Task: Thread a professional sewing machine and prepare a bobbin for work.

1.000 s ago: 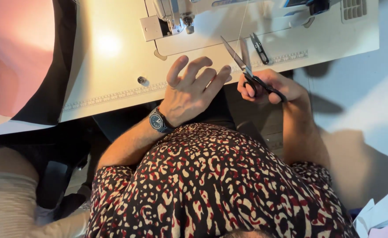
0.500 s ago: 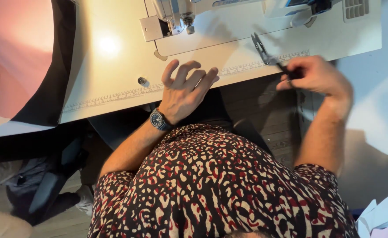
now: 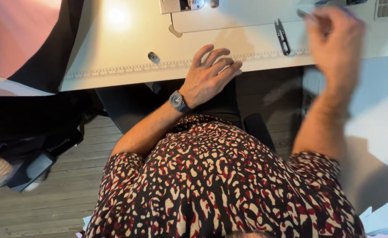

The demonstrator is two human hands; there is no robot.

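Since the earlier frame, right hand [image 3: 335, 39] has lifted the scissors [image 3: 306, 15] farther over the table [image 3: 128, 48] (blurred, fingers closed around them); left hand [image 3: 209, 75] rests open at the table edge beside black snips [image 3: 282, 36].

Cream table [image 3: 128, 48], black snips [image 3: 282, 36], red-black-white spotted blouse [image 3: 229, 185].

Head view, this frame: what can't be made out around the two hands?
- Right hand: motion-blurred; whether its fingers grip the dark tool at them is unclear.
- Sewing machine: cut off by the top edge.
- Left hand: resting at the table edge; anything under the palm is hidden.
- Small black snips: details too small.
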